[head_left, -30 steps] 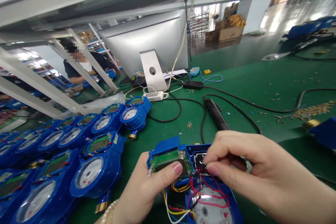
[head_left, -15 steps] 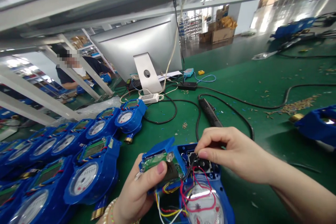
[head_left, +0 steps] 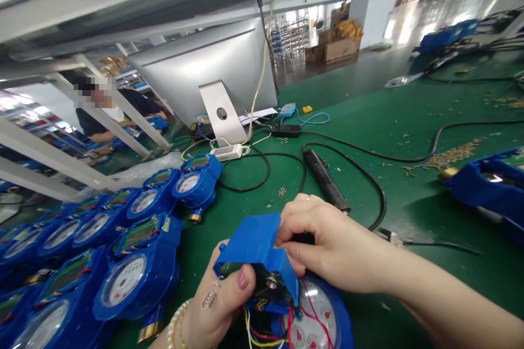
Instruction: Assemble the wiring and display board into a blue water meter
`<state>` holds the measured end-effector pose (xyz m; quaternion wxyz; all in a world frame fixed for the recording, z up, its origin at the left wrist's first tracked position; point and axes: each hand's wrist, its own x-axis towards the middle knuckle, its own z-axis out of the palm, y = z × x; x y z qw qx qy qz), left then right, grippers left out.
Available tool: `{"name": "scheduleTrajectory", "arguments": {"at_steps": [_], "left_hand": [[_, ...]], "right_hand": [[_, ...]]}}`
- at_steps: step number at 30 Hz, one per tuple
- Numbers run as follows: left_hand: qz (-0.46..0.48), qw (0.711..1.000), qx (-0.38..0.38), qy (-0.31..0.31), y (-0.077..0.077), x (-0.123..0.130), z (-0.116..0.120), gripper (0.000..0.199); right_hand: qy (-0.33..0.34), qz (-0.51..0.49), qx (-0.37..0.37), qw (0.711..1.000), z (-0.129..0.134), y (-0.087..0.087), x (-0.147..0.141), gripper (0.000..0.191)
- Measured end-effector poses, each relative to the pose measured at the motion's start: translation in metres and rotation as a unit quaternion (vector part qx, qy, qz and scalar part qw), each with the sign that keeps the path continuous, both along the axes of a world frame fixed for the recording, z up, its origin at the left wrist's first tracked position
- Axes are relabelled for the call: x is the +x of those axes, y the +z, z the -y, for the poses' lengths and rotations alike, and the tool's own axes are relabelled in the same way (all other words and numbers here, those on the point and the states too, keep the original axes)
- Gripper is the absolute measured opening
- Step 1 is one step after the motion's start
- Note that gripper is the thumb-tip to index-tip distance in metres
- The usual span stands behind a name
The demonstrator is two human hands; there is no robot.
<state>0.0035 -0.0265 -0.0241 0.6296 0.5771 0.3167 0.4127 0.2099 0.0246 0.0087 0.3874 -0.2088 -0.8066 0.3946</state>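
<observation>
My left hand is closed around a blue plastic housing, thumb on its near side; part of a circuit board shows inside. White, yellow and red wires hang from it toward a blue water meter with a round dial. Bent inward, the fingers of my right hand reach behind the housing, above the meter. Their tips are partly hidden, and what they pinch cannot be made out. Just beyond that hand lies a black electric screwdriver with a cord.
Rows of blue water meters stand at left. Another blue meter lies at right, near a heap of small screws. A monitor stands at the back; black cables cross the green table. Beyond the frame sits a person.
The housing has tilted, so its blue outer face shows where the green board was visible. My right hand has moved left and nearer, behind the housing. The view has shifted slightly.
</observation>
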Motion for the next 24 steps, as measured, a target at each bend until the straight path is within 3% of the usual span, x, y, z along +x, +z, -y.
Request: {"name": "scheduleTrajectory", "arguments": {"at_steps": [4, 7, 11, 12, 15, 20, 24], "left_hand": [[-0.016, 0.99, 0.007, 0.142, 0.005, 0.008, 0.002, 0.032], [-0.046, 0.978, 0.029, 0.199, 0.014, 0.016, 0.003, 0.03], [-0.1, 0.969, 0.058, 0.218, 0.026, 0.021, 0.003, 0.024], [-0.105, 0.967, 0.056, 0.225, 0.028, 0.021, 0.004, 0.023], [-0.113, 0.962, 0.04, 0.244, 0.034, 0.024, 0.004, 0.023], [-0.123, 0.964, 0.055, 0.23, 0.039, 0.027, 0.006, 0.023], [-0.156, 0.96, 0.06, 0.225, 0.04, 0.025, 0.008, 0.028]], "right_hand": [[-0.052, -0.007, 0.015, 0.998, 0.006, -0.001, 0.0, 0.056], [-0.156, -0.054, 0.007, 0.986, 0.024, -0.003, 0.01, 0.02], [-0.197, -0.06, 0.013, 0.979, 0.054, -0.013, 0.028, 0.025], [-0.146, -0.029, 0.052, 0.987, 0.059, -0.016, 0.031, 0.033], [-0.103, 0.073, 0.116, 0.985, 0.064, -0.023, 0.033, 0.047], [-0.159, 0.079, 0.124, 0.976, 0.066, -0.022, 0.022, 0.034], [-0.209, 0.07, 0.064, 0.973, 0.069, -0.016, 0.015, 0.021]]}}
